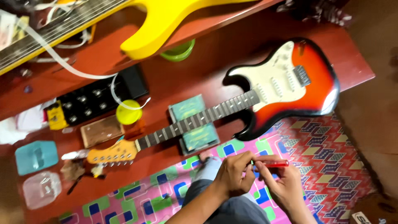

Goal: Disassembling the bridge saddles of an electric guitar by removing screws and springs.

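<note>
Both hands busy near the lap: left hand [235, 174] pinching the tip, right hand [286, 184] clamped on red pen-like tool [271, 164]. Sunburst guitar [232, 103] untouched on low table [174, 79]; tool preparation in hand, steady tip grip needed next.

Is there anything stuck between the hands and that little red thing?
No. Both the left hand and right hand already pinch the red tool directly; nothing visible lies between them.

Both hands [257, 176] on red marker [273, 163]
</note>
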